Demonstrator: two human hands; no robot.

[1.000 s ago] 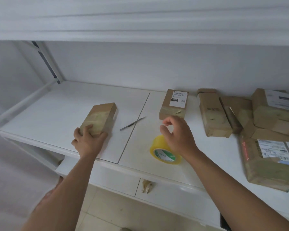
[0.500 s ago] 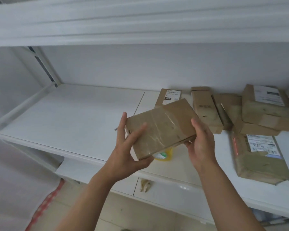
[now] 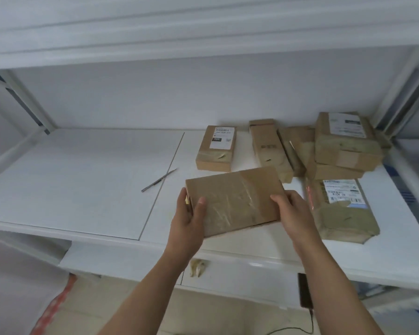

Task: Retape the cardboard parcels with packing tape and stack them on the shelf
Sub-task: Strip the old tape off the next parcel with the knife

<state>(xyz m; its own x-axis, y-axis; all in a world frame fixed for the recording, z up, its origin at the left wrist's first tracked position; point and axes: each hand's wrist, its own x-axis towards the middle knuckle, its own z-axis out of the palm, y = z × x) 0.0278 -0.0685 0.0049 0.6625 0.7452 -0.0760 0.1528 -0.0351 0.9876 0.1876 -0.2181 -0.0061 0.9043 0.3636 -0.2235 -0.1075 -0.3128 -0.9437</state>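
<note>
Seen from a head-worn camera looking down: both hands hold one flat cardboard parcel point(image 3: 235, 201) just above the near edge of a white shelf point(image 3: 82, 180). The left hand point(image 3: 188, 223) grasps the parcel's left end, its thumb curled over the taped top face and its fingers wrapped behind the edge. The right hand point(image 3: 292, 213) grasps the right end, thumb on top, fingers underneath and out of sight. The parcel is tilted, its right corner raised toward the far side, and clear tape shines across its top.

Far behind it lies a small labelled parcel point(image 3: 217, 147). To the right, a long narrow parcel point(image 3: 267, 148) sits just beside a stack of parcels point(image 3: 344, 143) at the far right corner. A large labelled parcel point(image 3: 339, 209) lies near the right hand, close to the shelf's near edge.

A thin metal blade point(image 3: 159, 180) rests left of the held parcel, across a seam in the shelf board. The left half of the shelf is bare white surface, bounded by a metal upright point(image 3: 24, 102) at the far left. Another shelf board point(image 3: 203, 27) runs overhead.
</note>
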